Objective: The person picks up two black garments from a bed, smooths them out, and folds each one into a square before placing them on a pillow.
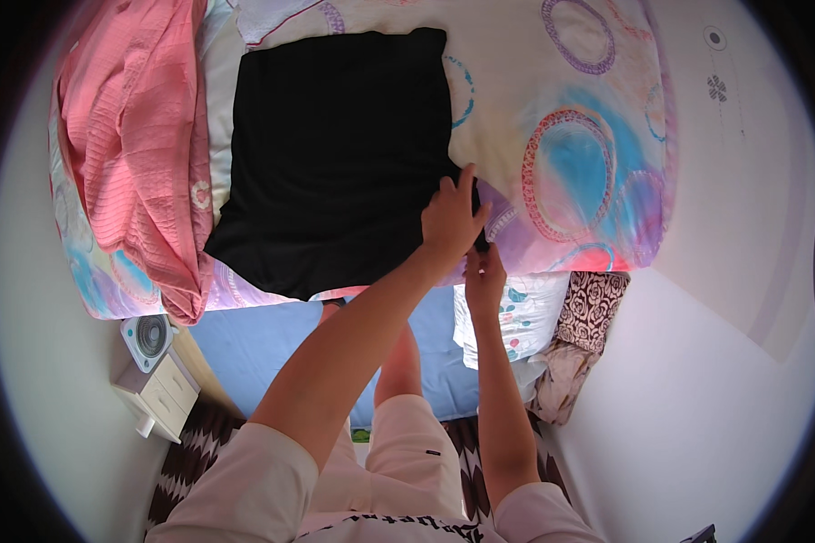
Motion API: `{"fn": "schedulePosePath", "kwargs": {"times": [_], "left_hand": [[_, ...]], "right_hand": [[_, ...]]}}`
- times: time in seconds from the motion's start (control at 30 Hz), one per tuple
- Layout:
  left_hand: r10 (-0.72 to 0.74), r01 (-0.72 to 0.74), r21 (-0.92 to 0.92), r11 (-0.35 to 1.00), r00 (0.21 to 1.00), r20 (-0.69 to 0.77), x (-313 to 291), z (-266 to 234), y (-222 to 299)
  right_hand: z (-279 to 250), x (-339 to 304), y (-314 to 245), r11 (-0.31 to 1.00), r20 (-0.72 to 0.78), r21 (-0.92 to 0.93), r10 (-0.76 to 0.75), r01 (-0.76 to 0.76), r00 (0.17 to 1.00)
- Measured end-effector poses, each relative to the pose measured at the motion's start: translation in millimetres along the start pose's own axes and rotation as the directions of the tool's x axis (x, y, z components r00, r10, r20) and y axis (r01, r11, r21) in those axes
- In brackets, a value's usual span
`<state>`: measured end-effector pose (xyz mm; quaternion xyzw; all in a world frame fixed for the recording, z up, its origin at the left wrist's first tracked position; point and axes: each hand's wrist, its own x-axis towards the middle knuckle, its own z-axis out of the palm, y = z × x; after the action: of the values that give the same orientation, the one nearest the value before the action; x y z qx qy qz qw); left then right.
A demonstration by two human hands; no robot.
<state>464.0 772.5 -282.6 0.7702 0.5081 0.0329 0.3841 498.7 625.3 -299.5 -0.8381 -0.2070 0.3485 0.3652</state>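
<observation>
At left, a crumpled pink cloth (pixel 136 145) trailed over a patterned bed cover (pixel 507 63), close beside a black garment (pixel 340 154) laid out across the middle. The garment's bulk lay to the left of and beyond both hands, its slightly longer axis running from the near edge of the bed cover toward the far side. The left hand (pixel 451 217), reaching across, rested at the right side of the fabric and was the nearer of the two to its center; the forefinger pointed away along the edge with the thumb apart, and whether that grip held any cloth could not be told. Just below and to the right, the right hand (pixel 486 274) met the garment's near right corner, its grip appearing to pinch a small dark end between thumb and fingertips.

The garment was plain black and mostly flat. Its left side ran nearly straight, then flared to a point beside the pink cloth; the far edge lay almost level, while the near edge sagged in soft waves. At right, the side jutted outward by the hands. No collar could be made out. Farther right, colored rings decorated the bed cover.
</observation>
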Motion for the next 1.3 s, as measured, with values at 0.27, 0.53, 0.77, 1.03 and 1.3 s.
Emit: {"fn": "schedulePosePath", "kwargs": {"times": [0.27,0.53,0.77,1.03,1.3], "left_hand": [[-0.015,0.014,0.029,0.999,1.0,0.019,38,19,-16],[-0.074,0.075,-0.117,0.99,0.997,0.015,40,1,-34],[-0.234,0.196,-0.304,0.932,0.967,-0.096,11,-70,-62],[-0.2,0.125,-0.344,0.93,0.961,-0.192,-37,-159,-171],[-0.419,0.339,-0.444,0.829,0.903,-0.094,-67,-209,-309]], "right_hand": [[-2,10,34,0.953,-0.071,0.253,0.193,-0.17,0.979],[-14,-3,-5,0.973,-0.079,0.223,0.071,-0.052,0.994],[6,-45,-78,0.906,0.059,-0.198,-0.369,0.373,0.928],[110,-90,-139,0.694,0.38,-0.147,-0.619,0.705,0.688],[240,-138,-150,0.612,0.507,-0.078,-0.655,0.787,0.56]]}}
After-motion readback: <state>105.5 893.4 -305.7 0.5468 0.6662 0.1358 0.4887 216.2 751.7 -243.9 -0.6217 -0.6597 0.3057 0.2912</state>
